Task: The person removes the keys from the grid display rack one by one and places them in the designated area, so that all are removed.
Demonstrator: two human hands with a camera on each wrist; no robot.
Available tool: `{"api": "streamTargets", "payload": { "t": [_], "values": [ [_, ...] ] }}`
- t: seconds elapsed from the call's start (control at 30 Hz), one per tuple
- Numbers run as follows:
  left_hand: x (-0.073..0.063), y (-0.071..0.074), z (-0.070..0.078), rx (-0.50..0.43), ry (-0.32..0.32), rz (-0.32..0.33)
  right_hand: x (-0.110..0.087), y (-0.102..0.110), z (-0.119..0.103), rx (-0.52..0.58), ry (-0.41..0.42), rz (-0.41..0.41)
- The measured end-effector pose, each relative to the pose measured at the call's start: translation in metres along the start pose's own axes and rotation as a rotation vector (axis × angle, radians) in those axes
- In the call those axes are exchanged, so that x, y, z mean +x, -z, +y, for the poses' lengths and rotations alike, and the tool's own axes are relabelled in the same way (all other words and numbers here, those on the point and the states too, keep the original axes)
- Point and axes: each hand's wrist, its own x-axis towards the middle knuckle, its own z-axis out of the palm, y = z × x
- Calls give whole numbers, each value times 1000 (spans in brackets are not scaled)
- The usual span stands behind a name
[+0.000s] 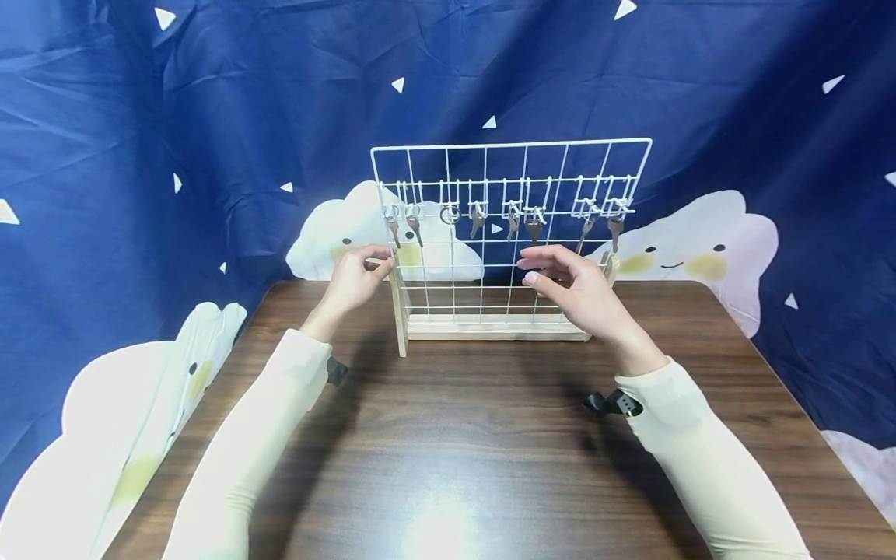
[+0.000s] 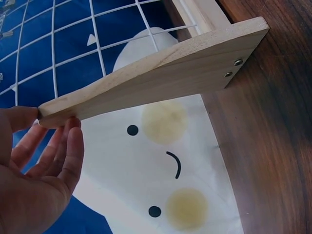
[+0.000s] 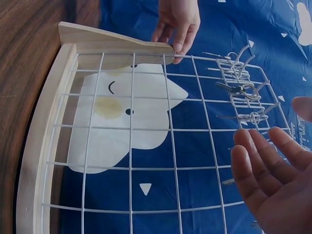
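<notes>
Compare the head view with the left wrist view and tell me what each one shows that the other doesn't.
Only the head view shows the right hand, held with nothing in it, the pale sleeves and the white top bar.

Only the left wrist view shows two screws in the outer face of the wooden side support.

Both show the left hand at that support's upper end, the wire grid, the table and the blue cloth.
</notes>
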Motion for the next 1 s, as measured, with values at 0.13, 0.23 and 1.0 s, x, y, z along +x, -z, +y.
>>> {"api": "streamTargets", "payload": {
  "t": [0.13,0.23,1.0],
  "values": [
    [0,-1,-1,-3,0,5,2,-5,-1,7,5,-14],
    [0,-1,0,-12,4,5,5,-10,-2,20,4,-21],
    [-1,-2,-3,-45,16,5,28,-46,-11,105,18,-40]
  ]
}}
